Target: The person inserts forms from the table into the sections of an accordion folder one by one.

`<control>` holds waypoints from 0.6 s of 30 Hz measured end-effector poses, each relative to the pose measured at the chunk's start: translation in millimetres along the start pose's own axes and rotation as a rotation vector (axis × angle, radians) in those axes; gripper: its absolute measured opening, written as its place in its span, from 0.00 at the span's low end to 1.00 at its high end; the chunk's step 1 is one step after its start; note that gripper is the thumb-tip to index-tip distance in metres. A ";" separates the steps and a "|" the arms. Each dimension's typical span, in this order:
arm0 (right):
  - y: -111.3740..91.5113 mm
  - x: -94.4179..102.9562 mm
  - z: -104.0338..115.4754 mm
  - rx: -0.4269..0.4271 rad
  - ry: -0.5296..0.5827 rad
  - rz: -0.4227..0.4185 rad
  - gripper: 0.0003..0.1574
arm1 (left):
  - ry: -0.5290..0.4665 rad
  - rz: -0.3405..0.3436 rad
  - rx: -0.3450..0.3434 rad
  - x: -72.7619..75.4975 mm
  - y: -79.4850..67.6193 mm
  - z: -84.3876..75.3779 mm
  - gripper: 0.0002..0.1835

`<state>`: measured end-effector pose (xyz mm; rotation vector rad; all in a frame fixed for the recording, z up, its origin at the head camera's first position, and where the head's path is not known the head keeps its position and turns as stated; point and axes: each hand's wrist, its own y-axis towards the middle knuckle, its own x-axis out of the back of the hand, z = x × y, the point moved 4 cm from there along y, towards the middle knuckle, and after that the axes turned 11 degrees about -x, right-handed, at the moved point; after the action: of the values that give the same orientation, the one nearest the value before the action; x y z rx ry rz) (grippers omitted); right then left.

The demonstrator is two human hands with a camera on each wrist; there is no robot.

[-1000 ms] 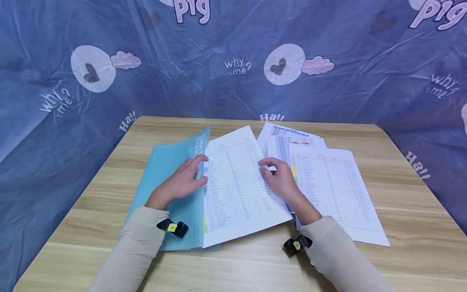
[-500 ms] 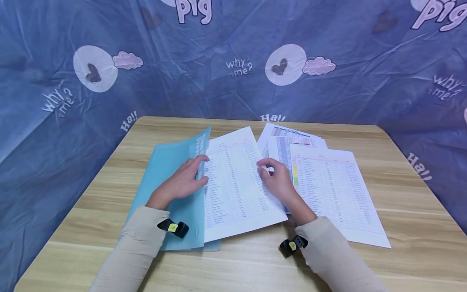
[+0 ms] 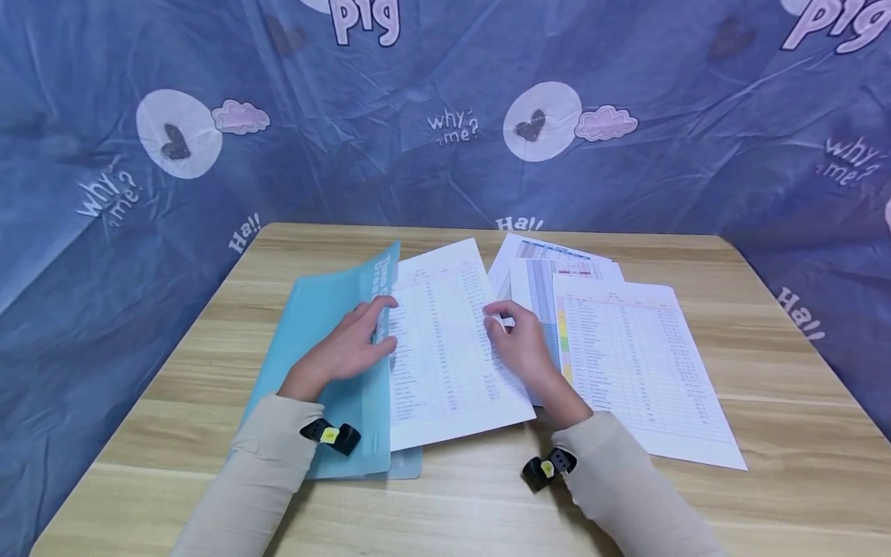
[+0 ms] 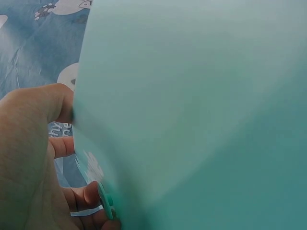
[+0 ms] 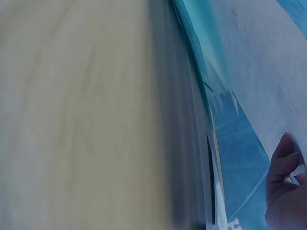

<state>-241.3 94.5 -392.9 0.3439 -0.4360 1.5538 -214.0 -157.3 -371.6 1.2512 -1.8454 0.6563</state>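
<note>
My left hand [image 3: 341, 348] holds the raised edge of a blue-green plastic folder's cover [image 3: 299, 309]; in the left wrist view its thumb and fingers lie along the edge of that cover [image 4: 192, 96], near a small round snap button [image 4: 106, 201]. A white printed sheet [image 3: 445, 348] slants up to the right, its left part tucked behind the cover. At the sheet's right edge, my right hand [image 3: 522, 340] pinches it between thumb and fingers. The right wrist view shows the right hand [image 5: 285, 191] on the sheet [image 5: 264, 57] as well.
Several loose printed sheets [image 3: 640, 363] lie overlapping to the right, some with coloured columns. Under them and the folder is a wooden table [image 3: 459, 510]. A blue patterned cloth [image 3: 390, 178] hangs behind. Each wrist wears a black band [image 3: 330, 435].
My right hand has shifted left with the sheet, which now sits deeper behind the folder cover. More of the folder's lower corner shows. The left hand stays in place.
</note>
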 end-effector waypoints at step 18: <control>-6.5 -13.7 9.4 -0.018 0.001 0.017 0.13 | 0.011 0.009 0.008 1.1 0.2 0.5 0.29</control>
<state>-234.9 78.0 -390.7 0.3260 -0.4523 1.5654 -214.6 -158.2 -371.0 1.2435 -1.8420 0.6746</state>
